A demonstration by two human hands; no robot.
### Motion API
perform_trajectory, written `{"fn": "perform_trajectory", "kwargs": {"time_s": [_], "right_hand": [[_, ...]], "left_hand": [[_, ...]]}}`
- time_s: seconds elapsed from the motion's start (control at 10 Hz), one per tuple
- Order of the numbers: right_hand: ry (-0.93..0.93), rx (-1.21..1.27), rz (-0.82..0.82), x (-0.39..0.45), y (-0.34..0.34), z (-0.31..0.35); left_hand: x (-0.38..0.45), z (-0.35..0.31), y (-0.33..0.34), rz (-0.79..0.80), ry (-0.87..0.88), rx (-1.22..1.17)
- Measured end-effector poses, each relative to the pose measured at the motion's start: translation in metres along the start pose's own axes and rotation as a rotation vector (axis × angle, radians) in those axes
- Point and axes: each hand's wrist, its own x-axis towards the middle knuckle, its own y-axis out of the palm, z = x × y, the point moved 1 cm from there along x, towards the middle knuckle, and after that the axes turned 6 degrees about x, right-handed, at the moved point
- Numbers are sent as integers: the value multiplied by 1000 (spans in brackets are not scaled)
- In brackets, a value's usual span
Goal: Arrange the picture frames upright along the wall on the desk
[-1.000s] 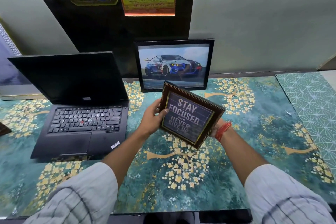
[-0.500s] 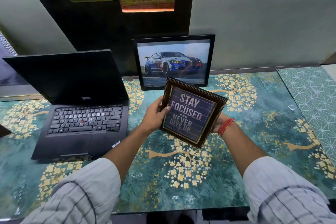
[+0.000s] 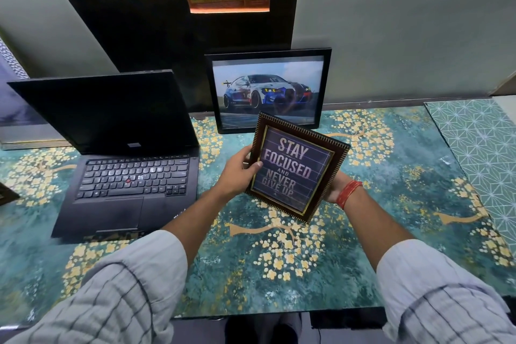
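A small brown frame (image 3: 296, 167) reading "Stay focused and never give up" is held above the middle of the desk, tilted clockwise and facing me. My left hand (image 3: 238, 173) grips its left edge with the thumb on the front. My right hand (image 3: 335, 187), with a red thread on the wrist, holds the right edge from behind and is mostly hidden. Behind it, a black frame with a car picture (image 3: 268, 89) stands upright against the wall.
An open black laptop (image 3: 122, 153) takes up the left part of the desk (image 3: 405, 176). A dark object's corner (image 3: 5, 194) shows at the far left edge. A geometric-patterned surface (image 3: 485, 142) adjoins the desk on the right. Posters hang on the dark wall panel.
The small frame has stayed in both hands with only a slight shift toward the wall. The car frame and laptop have not moved.
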Motion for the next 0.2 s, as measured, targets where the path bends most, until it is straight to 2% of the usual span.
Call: {"fn": "perform_trajectory", "kwargs": {"time_s": [0.1,0.2], "right_hand": [[-123,6,-178,-2,3,3],[-387,37,-439,-16,1,19]], "left_hand": [[-6,6,-7,-44,-52,-23],[-14,4,-20,-196,-79,-13]]}}
